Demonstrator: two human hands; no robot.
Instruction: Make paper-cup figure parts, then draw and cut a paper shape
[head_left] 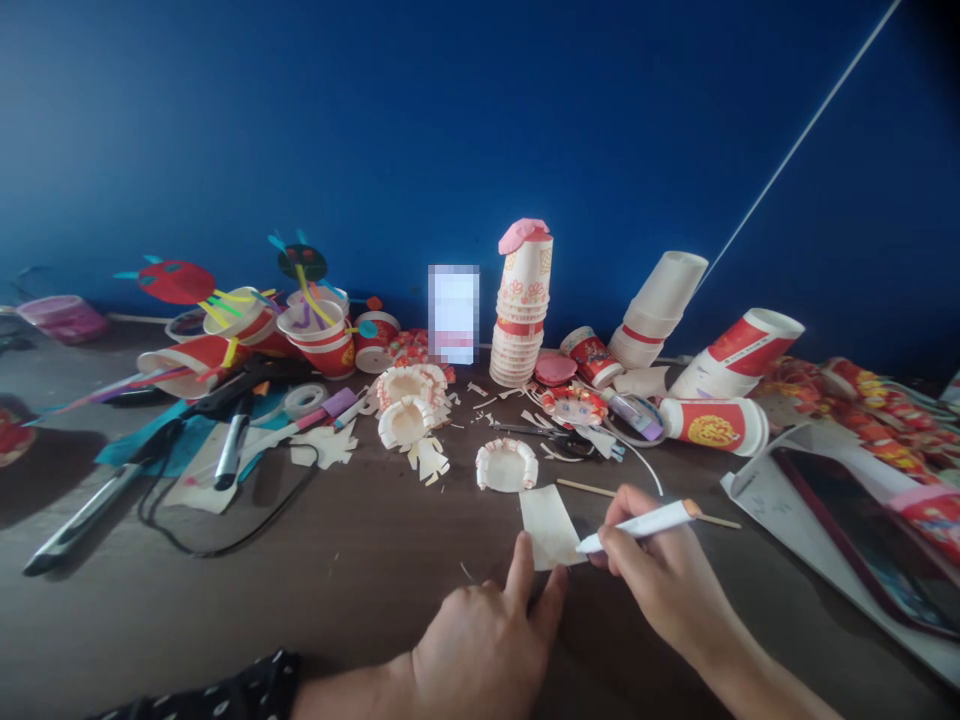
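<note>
Right, one paper (551, 525) lies flat on the surface (360, 590), my left hand (487, 635) at its near edge, fingers parted, gripping nothing, probably steadying it. My right hand (667, 580) pinches one pen (641, 523), tip angled down at the paper's right edge, seemingly for marking. One curled disc (507, 469) and one stick (589, 489) sit just beyond.

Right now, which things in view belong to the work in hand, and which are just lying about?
In use:
- white pen, gripped by the right hand
- pale paper piece, left hand at its near edge

Seemingly lying about:
- tall cup stack
- wooden stick
- phone
</note>
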